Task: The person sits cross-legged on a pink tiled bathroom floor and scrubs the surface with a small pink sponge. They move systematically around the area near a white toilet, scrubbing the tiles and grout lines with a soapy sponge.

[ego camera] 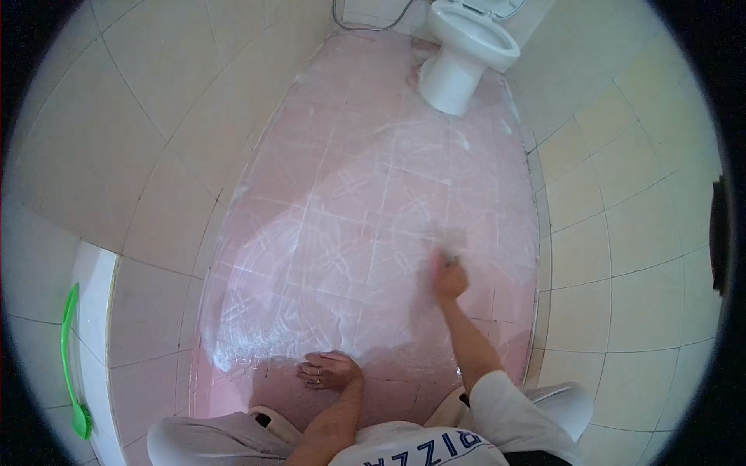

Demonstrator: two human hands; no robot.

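Observation:
My right hand (453,281) is closed around a small pink scrubbing brush (436,263), low over the pink tiled floor (361,192). Motion blur hides the brush's bristles and exact shape. White soapy foam (250,326) coats much of the floor in swirling streaks, thickest at the lower left. My left hand (330,370), with rings on its fingers, hangs in front of my knees with nothing visible in it. Whether it touches the wet floor I cannot tell.
A white toilet (454,64) with its lid raised stands at the far end. A grey hose (373,28) loops beside it. Tiled walls (606,233) close in both sides. On a white ledge (93,291) at left lies a green long-handled brush (69,355).

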